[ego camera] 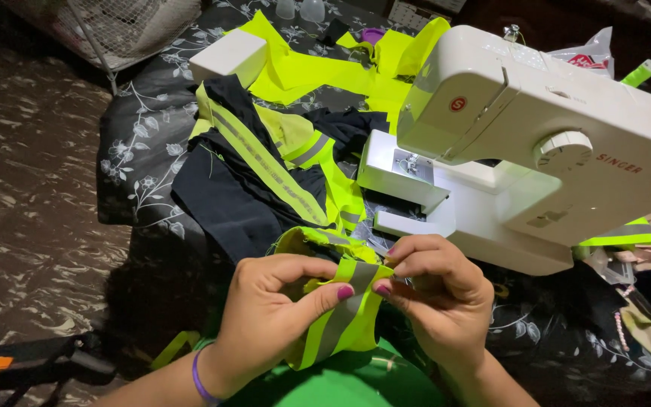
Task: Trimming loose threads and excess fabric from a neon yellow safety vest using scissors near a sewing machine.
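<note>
My left hand (273, 313) and my right hand (438, 290) both pinch a folded piece of neon yellow fabric with a grey reflective stripe (344, 320), thumbs meeting at its top edge. The piece hangs down between my hands over a green surface (340, 384). Just behind the hands stands a white sewing machine (544, 143), its needle plate (408, 164) to the upper left of my right hand.
A heap of navy and neon yellow garment pieces with reflective stripes (265, 166) lies left of the machine on a dark floral cloth (145, 151). A white box (229, 54) sits behind it. Plastic bags and clutter (642, 264) lie at right. Patterned floor (24, 188) at left.
</note>
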